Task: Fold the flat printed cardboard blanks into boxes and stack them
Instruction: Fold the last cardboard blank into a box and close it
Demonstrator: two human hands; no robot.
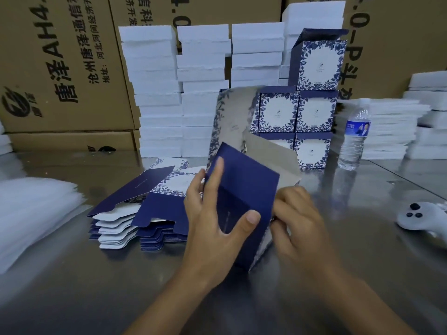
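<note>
Left hand [217, 223] grips half-folded box [244, 197]; right hand [294, 213] fingers tuck flap.

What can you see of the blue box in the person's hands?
The half-folded box is thin cardboard: navy outside with faint small print, leaf-patterned blue and white on other panels, plain greyish inside on the open flaps rising behind. It is tilted over the metal table, right of the flat blanks. The left hand grips the navy panel, thumb on its face; the right hand pinches its right edge. Whether it touches the table is unclear.
</note>
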